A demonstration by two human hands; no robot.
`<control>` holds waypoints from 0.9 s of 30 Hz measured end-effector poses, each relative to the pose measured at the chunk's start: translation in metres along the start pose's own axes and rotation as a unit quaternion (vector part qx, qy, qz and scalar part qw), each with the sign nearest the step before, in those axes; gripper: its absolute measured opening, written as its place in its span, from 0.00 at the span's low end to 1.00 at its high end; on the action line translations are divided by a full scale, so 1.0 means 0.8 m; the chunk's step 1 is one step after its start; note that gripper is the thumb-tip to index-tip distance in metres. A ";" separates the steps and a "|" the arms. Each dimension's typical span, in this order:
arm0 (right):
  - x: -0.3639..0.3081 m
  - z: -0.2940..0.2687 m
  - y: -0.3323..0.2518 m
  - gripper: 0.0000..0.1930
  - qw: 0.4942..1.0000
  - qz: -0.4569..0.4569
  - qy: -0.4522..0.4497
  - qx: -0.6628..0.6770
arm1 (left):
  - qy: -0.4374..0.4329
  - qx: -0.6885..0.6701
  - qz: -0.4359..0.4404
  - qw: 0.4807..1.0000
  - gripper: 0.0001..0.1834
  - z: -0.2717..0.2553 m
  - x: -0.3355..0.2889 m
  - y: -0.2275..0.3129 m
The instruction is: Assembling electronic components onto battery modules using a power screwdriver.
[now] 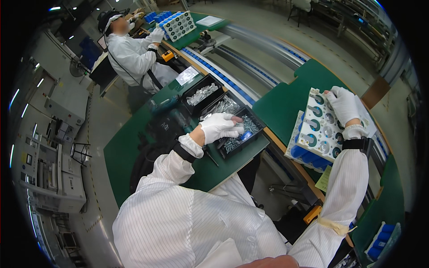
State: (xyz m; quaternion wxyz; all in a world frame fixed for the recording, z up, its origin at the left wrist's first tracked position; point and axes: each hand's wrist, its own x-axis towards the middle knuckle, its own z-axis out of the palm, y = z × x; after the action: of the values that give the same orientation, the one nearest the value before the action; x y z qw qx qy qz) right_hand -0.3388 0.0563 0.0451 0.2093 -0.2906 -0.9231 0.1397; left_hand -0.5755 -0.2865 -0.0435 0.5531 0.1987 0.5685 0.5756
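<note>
My left hand [222, 126], in a white glove with bare fingertips, reaches over a black bin [241, 145] of small metal screws [251, 124]. Its fingers are stretched out, with the thumb side a little apart; no screw shows in them. A small blue object [246, 135] lies in that bin beside the fingers. On the right, my gloved right hand [344, 105] rests on the far part of a battery pack [328, 131] with blue cells, a white holder plate and metal strips. Its fingers are bent together against the plate; what they pinch, if anything, is hidden.
Two more black bins [201, 96] hold metal strips and small parts. A power screwdriver [182, 120] lies left of the bins on the green table [123, 147]. A conveyor rail [241, 91] runs behind. A co-worker [134, 56] handles another battery pack [178, 26].
</note>
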 end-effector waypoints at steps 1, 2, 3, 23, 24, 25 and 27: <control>-0.001 -0.001 -0.002 0.15 1.000 -0.002 0.003 -0.005 | 0.015 0.044 0.012 0.999 0.18 0.000 -0.001 -0.003; -0.001 0.001 -0.006 0.15 1.000 -0.005 0.004 -0.009 | 0.013 0.030 0.012 0.999 0.16 0.000 -0.002 -0.004; -0.002 0.001 -0.007 0.15 1.000 -0.012 0.013 -0.015 | 0.012 0.015 0.012 1.000 0.14 0.001 -0.003 -0.004; -0.002 -0.001 -0.005 0.14 0.998 -0.044 0.033 -0.021 | 0.373 0.388 -0.123 0.834 0.35 -0.158 -0.107 -0.073; -0.004 -0.001 -0.007 0.14 0.998 -0.040 0.038 -0.008 | 0.386 0.336 -0.101 0.853 0.33 -0.162 -0.108 -0.079; -0.002 0.000 -0.004 0.15 0.998 -0.046 0.037 -0.020 | 0.390 0.306 -0.095 0.863 0.32 -0.167 -0.108 -0.084; -0.001 0.001 -0.004 0.14 0.998 -0.045 0.030 -0.017 | 0.396 0.246 -0.089 0.880 0.30 -0.166 -0.113 -0.087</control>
State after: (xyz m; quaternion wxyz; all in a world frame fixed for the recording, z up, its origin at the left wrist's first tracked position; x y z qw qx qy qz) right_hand -0.3397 0.0531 0.0451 0.2382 -0.2567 -0.9307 0.1059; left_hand -0.6330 -0.4404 -0.1045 0.2637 0.0328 0.8789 0.3962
